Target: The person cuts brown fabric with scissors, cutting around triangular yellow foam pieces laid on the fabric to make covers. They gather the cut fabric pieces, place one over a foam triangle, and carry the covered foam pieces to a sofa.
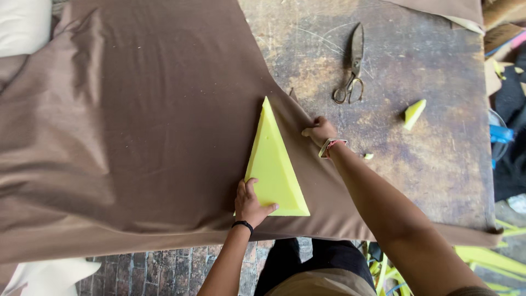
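Scuffed worktable [416, 164] under brown fabric [137, 137]

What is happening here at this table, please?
A person stands at a worn table spread with brown fabric. Their left hand presses on a yellow triangular foam piece lying on the fabric, while the right hand grips the fabric's edge beside it. Scissors and a small foam offcut lie apart on the bare tabletop.

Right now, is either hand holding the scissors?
No, the scissors lie alone on the table, apart from both hands.
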`<state>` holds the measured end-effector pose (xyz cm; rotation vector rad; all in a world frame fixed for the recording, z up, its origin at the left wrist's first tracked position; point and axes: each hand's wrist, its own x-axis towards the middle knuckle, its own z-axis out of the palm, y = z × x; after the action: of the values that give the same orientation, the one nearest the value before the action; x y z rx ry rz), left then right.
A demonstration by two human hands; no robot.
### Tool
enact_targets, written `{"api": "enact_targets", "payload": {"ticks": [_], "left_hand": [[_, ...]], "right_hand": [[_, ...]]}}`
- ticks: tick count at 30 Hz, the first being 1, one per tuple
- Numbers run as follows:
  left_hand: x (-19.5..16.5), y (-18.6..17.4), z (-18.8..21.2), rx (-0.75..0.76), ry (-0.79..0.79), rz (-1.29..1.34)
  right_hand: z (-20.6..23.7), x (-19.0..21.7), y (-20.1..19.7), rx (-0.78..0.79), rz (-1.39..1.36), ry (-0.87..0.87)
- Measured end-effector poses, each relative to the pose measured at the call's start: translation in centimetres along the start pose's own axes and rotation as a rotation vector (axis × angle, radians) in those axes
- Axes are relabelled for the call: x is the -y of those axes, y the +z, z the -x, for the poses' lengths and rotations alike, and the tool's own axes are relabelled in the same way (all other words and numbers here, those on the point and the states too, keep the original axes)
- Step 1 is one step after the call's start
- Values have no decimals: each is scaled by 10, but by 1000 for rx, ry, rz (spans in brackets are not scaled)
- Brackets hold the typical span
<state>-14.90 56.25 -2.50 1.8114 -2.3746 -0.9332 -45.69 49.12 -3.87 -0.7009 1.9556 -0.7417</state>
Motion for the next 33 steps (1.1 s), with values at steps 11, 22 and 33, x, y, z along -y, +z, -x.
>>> {"api": "enact_targets", "payload": {"ticks": [11, 22, 33], "left_hand": [[-10, -16, -1, 82, -105, 20], [-30, 2, 33, 83, 133, 106], [-34, 20, 37, 126, 276, 102]], "right_hand": [[-67, 48, -22, -155, -1306, -231], [156, -146, 15, 9, 159, -79], [181, -169, 4, -57, -17, 140]]}}
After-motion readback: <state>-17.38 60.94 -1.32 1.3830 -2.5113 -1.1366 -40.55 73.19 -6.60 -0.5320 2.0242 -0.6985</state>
